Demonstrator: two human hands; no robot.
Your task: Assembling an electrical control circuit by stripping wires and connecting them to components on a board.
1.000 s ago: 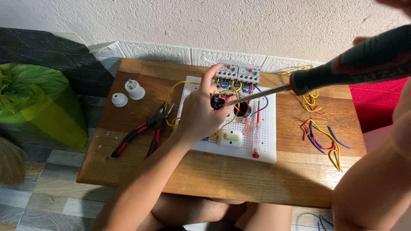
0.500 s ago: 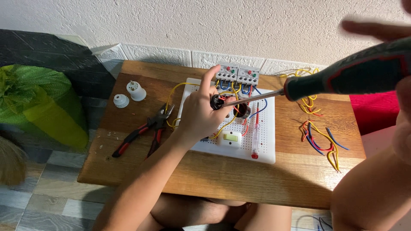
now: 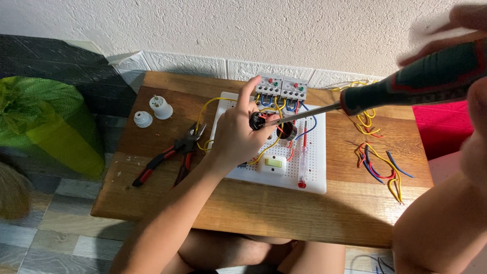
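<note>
Left of the grip, red-and-black pliers [image 3: 170, 157] lie open on the wooden tabletop [image 3: 264, 215], and farther left stand 2 white lamp sockets [image 3: 152, 112]. Well to the right of the grip, loose coloured wires [image 3: 380, 167] lie tangled, with a yellow wire bundle [image 3: 366, 117] behind them. Far left, on the tiled floor [image 3: 45, 238], sits a green bag [image 3: 45, 122].

A crumpled green plastic bag [image 3: 45, 122] sits on the floor, left of the wooden table [image 3: 152, 203].
</note>
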